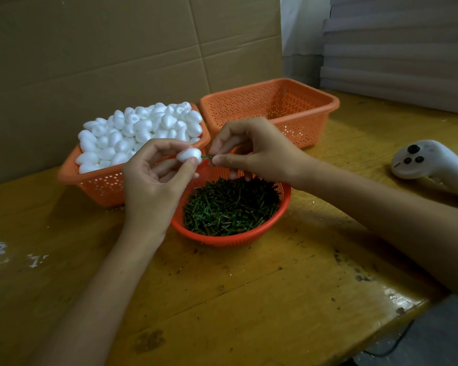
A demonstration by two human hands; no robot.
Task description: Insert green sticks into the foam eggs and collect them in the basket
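My left hand point(154, 178) pinches a white foam egg point(188, 155) between thumb and fingers, above the round orange bowl point(284, 204). My right hand point(251, 151) pinches a thin green stick point(206, 157) whose tip meets the egg's right end. The bowl holds a heap of green sticks point(230, 204). An orange basket point(95, 186) at the left is piled with foam eggs point(138, 130). A second orange basket point(270, 107) behind my right hand looks empty; its near side is hidden by the hand.
The wooden table point(249, 299) is stained, with white crumbs at the left. A white handheld controller point(428, 162) lies at the right. Cardboard point(117, 48) stands behind the baskets. The table's edge runs along the lower right.
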